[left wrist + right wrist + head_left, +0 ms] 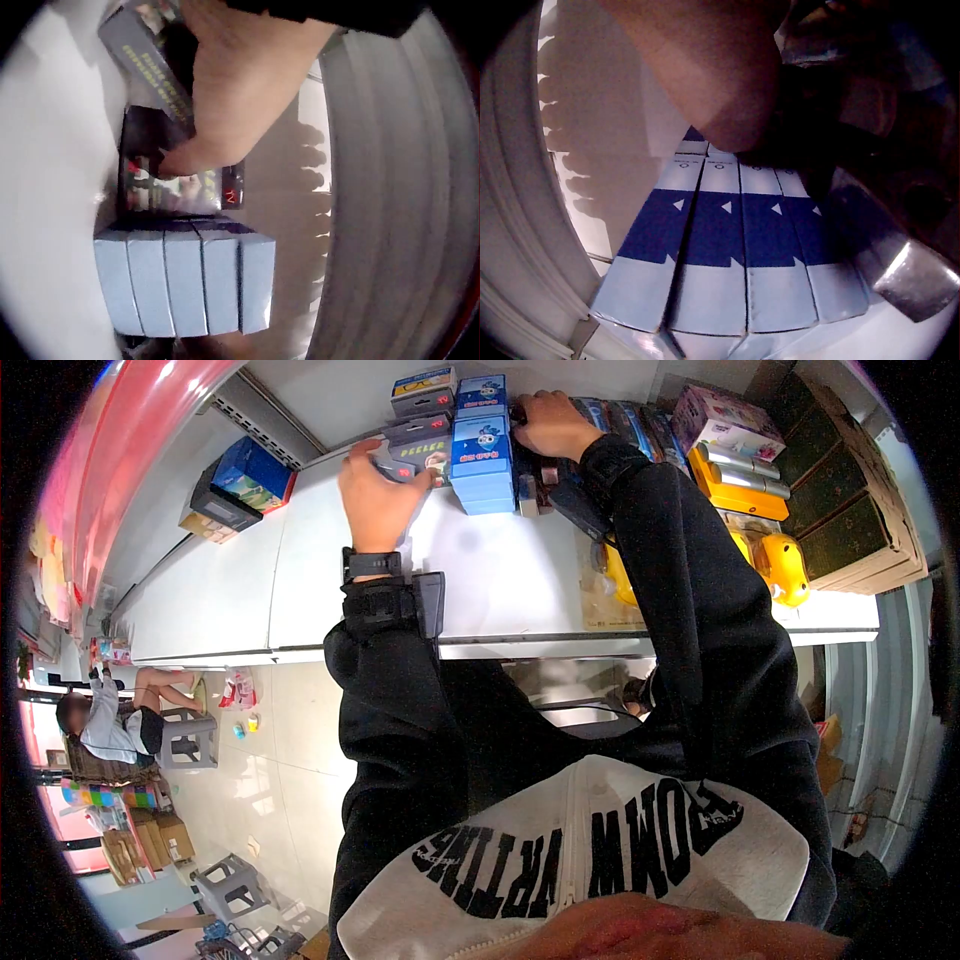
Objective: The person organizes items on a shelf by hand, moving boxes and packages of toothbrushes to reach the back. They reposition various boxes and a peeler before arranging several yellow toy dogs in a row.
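My left hand [380, 498] pinches a tilted grey box [146, 64] between thumb and fingers, beside the stacked peeler boxes [432, 448]. In the left wrist view its thumb lies over a dark printed box [199, 191]. Right of the peeler boxes stands a block of light-blue boxes [482, 465], packed side by side, with another blue box [481, 392] behind. My right hand [558, 425] rests at the right side of the blue boxes, fingers bent and their tips partly hidden. The right wrist view shows it over the far end of the blue row [709, 232].
Dark packages [625, 425], a purple floral box [725, 422], silver cylinders on a yellow box [745, 495] and a yellow toy [782, 570] lie to the right. Boxes [240, 480] stand at left on the white shelf [330, 600]. A person [125, 730] sits beyond.
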Demonstrator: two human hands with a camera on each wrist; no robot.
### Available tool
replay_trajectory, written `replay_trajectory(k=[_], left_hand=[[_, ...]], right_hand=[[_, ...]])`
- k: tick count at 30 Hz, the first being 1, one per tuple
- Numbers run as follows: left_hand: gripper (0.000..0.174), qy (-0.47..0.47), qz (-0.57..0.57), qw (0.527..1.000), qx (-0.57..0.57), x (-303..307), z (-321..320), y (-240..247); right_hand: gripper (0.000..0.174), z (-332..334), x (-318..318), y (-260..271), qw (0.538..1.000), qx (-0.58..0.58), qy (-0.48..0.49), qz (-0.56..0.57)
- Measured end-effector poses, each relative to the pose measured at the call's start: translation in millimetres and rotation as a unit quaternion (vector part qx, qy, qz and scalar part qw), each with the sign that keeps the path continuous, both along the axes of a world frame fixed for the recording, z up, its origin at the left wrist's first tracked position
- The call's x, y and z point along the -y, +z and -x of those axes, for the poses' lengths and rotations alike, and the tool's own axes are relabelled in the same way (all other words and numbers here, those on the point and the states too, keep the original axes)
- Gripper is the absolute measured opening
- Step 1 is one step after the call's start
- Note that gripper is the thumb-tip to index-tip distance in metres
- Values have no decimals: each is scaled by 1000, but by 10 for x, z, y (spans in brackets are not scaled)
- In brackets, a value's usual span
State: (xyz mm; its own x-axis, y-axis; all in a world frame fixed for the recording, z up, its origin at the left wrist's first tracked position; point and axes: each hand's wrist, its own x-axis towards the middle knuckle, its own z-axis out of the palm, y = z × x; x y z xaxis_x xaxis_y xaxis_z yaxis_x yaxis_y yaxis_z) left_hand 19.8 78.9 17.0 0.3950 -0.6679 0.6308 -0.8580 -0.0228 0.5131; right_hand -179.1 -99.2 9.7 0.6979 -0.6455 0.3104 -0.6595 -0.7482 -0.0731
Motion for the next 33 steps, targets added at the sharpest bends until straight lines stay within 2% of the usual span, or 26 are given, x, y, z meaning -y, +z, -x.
replay_trajectory(k=[5, 6, 9, 15, 18, 21, 24, 27, 30, 33], left_hand=[[83, -32, 88, 993, -76, 6, -283, -21], [88, -66, 100, 985, -127, 3, -274, -2], [93, -54, 106, 989, -84, 41, -285, -57], [102, -122, -24, 977, -176, -73, -177, 70], [110, -154, -50, 951, -264, -176, -63, 213], [122, -128, -71, 971, -187, -155, -110, 150], [129, -143, -84, 962, -219, -178, -98, 159], [135, -161, -84, 971, -153, -181, -144, 112], [135, -228, -86, 948, -206, -117, -221, 17], [130, -215, -121, 944, -220, -107, -173, 14]], right_hand=[[46, -26, 62, -80, 1000, -21, -11, 10], [46, -28, 71, -82, 1000, -19, -7, 7], [48, -27, 67, -63, 1000, -16, -2, -3], [46, 1, 0, -14, 1000, -1, -12, -4], [46, -4, 7, -32, 1000, 3, -19, -6], [46, -3, 3, -17, 1000, 1, -7, -8], [45, -6, -13, -10, 1000, 6, -9, -5], [43, 2, -14, -21, 1000, 13, -15, 5], [42, -35, 94, -134, 999, 22, -14, 19], [41, -37, 86, -118, 1000, 6, -1, 21]])
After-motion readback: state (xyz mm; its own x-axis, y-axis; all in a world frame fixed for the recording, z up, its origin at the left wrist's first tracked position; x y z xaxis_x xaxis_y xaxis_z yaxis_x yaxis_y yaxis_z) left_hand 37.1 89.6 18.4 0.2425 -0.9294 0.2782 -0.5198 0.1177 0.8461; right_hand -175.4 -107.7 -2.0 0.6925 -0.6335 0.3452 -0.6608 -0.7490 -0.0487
